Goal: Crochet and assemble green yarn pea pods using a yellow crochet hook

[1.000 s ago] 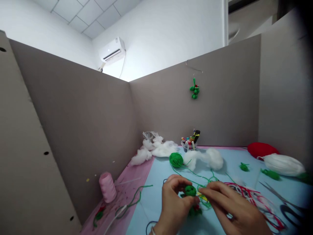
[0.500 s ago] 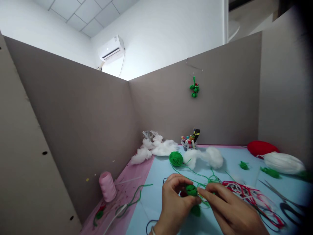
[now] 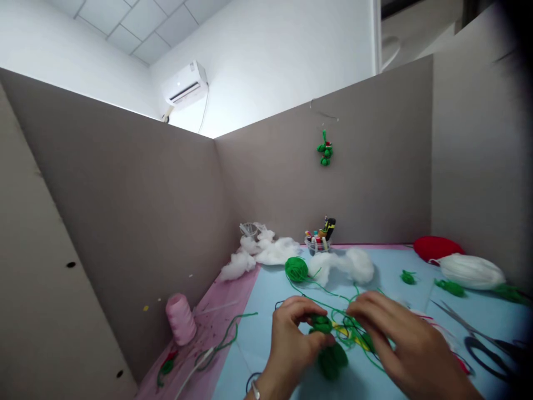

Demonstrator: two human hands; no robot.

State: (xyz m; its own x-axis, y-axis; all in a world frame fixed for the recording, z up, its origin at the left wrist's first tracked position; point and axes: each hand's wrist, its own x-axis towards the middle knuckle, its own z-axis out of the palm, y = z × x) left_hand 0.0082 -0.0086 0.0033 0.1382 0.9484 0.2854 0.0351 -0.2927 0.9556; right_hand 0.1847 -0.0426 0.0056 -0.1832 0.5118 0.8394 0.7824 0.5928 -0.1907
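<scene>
My left hand (image 3: 291,341) pinches a small green crocheted piece (image 3: 321,324) between thumb and fingers low in the middle of the view. More green crochet (image 3: 332,360) hangs just below it. My right hand (image 3: 402,347) is beside it on the right, fingers curled around the green yarn strand (image 3: 333,308) and what looks like a yellow hook (image 3: 350,332). The strand runs back to a green yarn ball (image 3: 296,269) on the light blue mat (image 3: 400,261).
White stuffing (image 3: 341,265) and a cup of markers (image 3: 318,240) sit at the back. A pink thread spool (image 3: 180,318) stands at left. Red yarn (image 3: 437,247), white yarn (image 3: 470,270) and scissors (image 3: 478,341) lie at right. Grey partitions (image 3: 145,222) enclose the desk; a green ornament (image 3: 325,150) hangs on one.
My right hand has lifted and pulled slightly rightward, away from the green piece, drawing the yarn. The green crochet below my left hand shows more. The view has shifted a little.
</scene>
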